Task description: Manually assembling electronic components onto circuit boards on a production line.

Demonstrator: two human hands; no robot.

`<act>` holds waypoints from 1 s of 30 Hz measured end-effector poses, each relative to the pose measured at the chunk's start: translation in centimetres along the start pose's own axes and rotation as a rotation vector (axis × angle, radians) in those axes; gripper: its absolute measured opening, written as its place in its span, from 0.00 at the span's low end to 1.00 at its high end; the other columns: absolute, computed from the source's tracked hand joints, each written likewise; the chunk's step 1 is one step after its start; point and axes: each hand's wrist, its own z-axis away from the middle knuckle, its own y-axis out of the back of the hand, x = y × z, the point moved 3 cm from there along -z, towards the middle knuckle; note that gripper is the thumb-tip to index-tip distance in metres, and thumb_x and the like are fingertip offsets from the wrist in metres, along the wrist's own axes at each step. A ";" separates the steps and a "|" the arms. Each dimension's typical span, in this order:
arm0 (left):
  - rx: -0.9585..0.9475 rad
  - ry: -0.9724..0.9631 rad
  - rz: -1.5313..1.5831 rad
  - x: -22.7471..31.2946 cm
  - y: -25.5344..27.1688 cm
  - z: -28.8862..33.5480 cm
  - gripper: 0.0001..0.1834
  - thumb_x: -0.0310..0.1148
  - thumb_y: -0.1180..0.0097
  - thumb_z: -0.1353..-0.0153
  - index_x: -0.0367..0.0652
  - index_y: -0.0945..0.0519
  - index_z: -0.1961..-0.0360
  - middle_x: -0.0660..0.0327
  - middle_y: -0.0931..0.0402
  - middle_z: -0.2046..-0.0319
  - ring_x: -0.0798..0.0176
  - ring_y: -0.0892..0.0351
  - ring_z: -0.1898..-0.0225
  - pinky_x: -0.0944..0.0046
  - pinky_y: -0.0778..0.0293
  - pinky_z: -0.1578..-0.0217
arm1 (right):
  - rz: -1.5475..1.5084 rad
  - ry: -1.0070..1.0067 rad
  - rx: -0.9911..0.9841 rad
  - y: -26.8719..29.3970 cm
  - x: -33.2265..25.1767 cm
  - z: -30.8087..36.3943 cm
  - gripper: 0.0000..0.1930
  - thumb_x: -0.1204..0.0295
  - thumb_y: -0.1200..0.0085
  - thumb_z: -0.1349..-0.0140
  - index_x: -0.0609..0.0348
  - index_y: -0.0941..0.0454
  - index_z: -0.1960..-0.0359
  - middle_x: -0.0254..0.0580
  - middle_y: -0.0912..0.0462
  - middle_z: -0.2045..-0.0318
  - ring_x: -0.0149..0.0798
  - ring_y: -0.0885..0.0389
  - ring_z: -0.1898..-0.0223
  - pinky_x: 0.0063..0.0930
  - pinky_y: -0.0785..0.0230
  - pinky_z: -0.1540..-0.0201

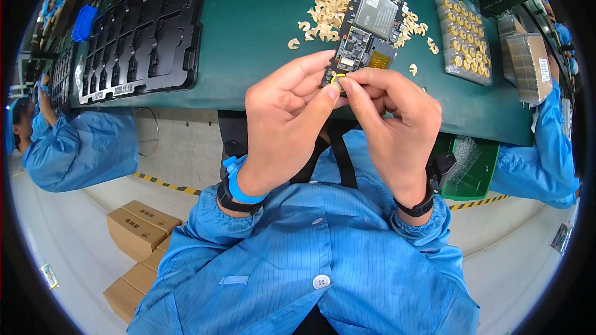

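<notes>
A dark circuit board (354,45) with a silver module and a gold-coloured patch is held tilted above the green table's near edge. My left hand (285,111) grips its lower end, fingers behind and thumb at the front. At that same end, a small yellow loop-shaped piece (337,78) shows between my thumbs. The fingers of my right hand (397,111) are pinched together on it; its exact kind is partly hidden by the fingertips. Beyond the board lies a pile of small cream C-shaped pieces (329,9), with several scattered around it.
A black moulded tray (146,43) occupies the table's left. At right stand a clear tray of yellow round parts (462,40) and cardboard dividers (528,65). A green bin (462,189) sits below the edge. Cardboard boxes (139,229) are on the floor; co-workers sit on both sides.
</notes>
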 end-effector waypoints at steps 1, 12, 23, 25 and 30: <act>-0.005 0.000 0.007 -0.1 0.0 -0.1 0.21 0.15 0.50 0.29 0.19 0.31 0.36 0.40 0.20 0.45 0.55 0.17 0.44 0.57 0.18 0.42 | 0.000 -0.023 -0.003 -0.1 0.1 0.0 0.05 0.82 0.32 0.41 0.65 0.15 0.63 0.40 0.15 0.74 0.29 0.17 0.77 0.21 0.27 0.76; 0.051 0.079 0.027 0.0 0.2 0.0 0.20 0.14 0.48 0.31 0.22 0.29 0.38 0.43 0.18 0.46 0.56 0.15 0.46 0.60 0.13 0.48 | 0.171 0.119 -0.295 2.2 -0.3 -1.5 0.13 0.84 0.37 0.42 0.60 0.11 0.55 0.41 0.17 0.75 0.30 0.25 0.79 0.23 0.36 0.76; 0.052 0.086 0.082 0.0 0.0 0.0 0.20 0.14 0.47 0.32 0.23 0.28 0.39 0.43 0.18 0.46 0.56 0.15 0.47 0.60 0.12 0.49 | 0.172 0.219 -0.281 2.3 -0.5 -1.4 0.14 0.84 0.37 0.45 0.61 0.12 0.56 0.40 0.26 0.81 0.38 0.27 0.81 0.33 0.36 0.79; 0.039 0.091 0.084 0.2 -0.1 0.0 0.20 0.14 0.46 0.32 0.24 0.28 0.39 0.43 0.18 0.47 0.57 0.14 0.48 0.60 0.12 0.50 | 0.159 0.212 -0.273 2.4 -0.6 -1.4 0.14 0.84 0.37 0.45 0.61 0.12 0.57 0.40 0.25 0.81 0.38 0.27 0.81 0.32 0.36 0.79; 0.032 0.098 0.094 0.2 -0.1 0.1 0.20 0.14 0.46 0.32 0.24 0.28 0.39 0.43 0.17 0.48 0.57 0.14 0.48 0.60 0.11 0.50 | 0.153 0.212 -0.274 2.5 -0.5 -1.3 0.12 0.83 0.37 0.45 0.61 0.12 0.59 0.39 0.24 0.81 0.37 0.26 0.82 0.31 0.35 0.78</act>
